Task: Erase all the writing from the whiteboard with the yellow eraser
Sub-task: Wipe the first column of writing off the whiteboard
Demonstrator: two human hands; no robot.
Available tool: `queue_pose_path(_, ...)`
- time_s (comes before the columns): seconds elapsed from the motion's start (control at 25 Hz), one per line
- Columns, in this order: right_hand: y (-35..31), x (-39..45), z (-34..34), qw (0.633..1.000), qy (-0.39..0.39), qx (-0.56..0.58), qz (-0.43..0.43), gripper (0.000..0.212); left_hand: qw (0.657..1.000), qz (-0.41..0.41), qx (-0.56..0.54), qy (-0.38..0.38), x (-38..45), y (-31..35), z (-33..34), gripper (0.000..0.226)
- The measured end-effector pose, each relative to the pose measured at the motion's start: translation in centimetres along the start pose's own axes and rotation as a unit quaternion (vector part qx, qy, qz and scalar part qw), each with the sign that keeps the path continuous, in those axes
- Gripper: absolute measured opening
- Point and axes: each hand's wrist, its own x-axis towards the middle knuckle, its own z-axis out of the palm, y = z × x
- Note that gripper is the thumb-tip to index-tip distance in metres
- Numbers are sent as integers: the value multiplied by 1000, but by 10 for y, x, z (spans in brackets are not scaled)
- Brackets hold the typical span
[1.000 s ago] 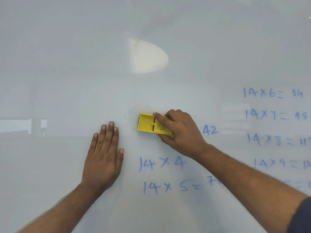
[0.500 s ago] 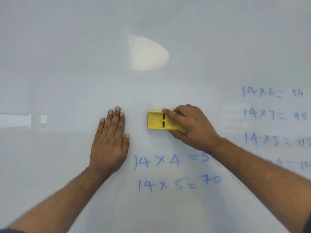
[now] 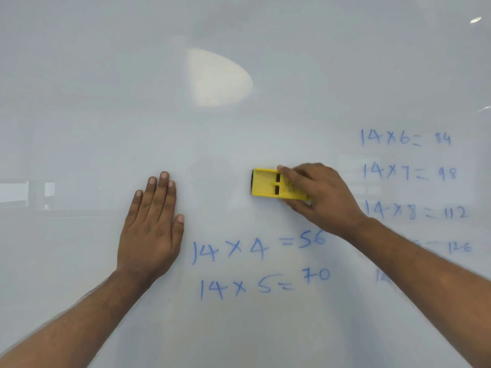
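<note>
The whiteboard (image 3: 239, 128) fills the whole view. My right hand (image 3: 321, 197) presses the yellow eraser (image 3: 265, 185) flat against the board at centre right, fingers over its right half. Blue writing lies below it: the line "14 x 4 = 56" (image 3: 257, 247) and the line "14 x 5 = 70" (image 3: 263, 284). A column of blue sums (image 3: 409, 173) runs down the right side, from "14 x 6 = 84" to lines partly hidden by my right forearm. My left hand (image 3: 151, 227) rests flat on the board at the left, fingers together, holding nothing.
A bright oval light reflection (image 3: 218, 78) sits on the upper board. Faint reflections of room fixtures (image 3: 26, 193) show at the far left. The board's upper and left areas carry no writing.
My right hand slid the eraser to the right along the board; the "42" that stood right of it is gone. My left hand stays flat on the board.
</note>
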Motion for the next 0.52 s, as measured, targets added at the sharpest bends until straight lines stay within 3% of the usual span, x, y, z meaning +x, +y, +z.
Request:
queue_pose_path(0.16,-10,-13,6,999,9,26,18,55,1000,-1,0,-12,-4,-1,1,64)
queue_pose_path(0.4,2,-68,-2,997,-64,6,-40,54,1000,9,3,-12,-15,-2,0,65)
queue_pose_path(0.52,22,-50,-13,999,-31,3,27,55,1000,6,5,-12,-18,-1,1,64)
